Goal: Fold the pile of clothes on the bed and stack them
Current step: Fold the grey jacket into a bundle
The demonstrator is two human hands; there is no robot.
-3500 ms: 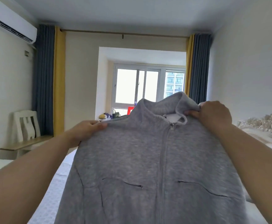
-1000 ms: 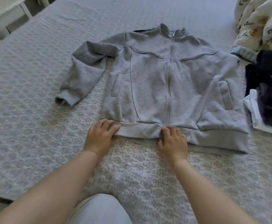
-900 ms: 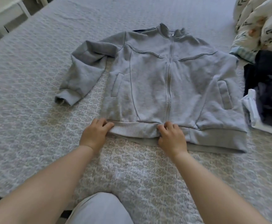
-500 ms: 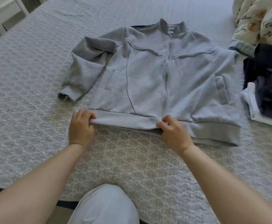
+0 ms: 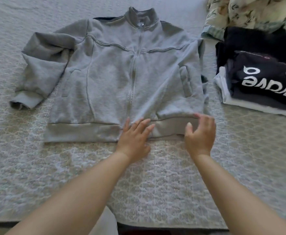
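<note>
- Grey jacket lies front-up on bed, collar far, hem near.
- Left hand: fingers spread flat on hem, mid-zip.
- Right hand: loosely curved over right hem corner, holding nothing, nearer folded stack.

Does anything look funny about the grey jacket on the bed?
A little. The grey zip-up fleece jacket lies flat, but only one sleeve shows, bent and rumpled on the picture's left. The other sleeve is hidden, perhaps tucked underneath. Something dark peeks out behind the collar.
</note>
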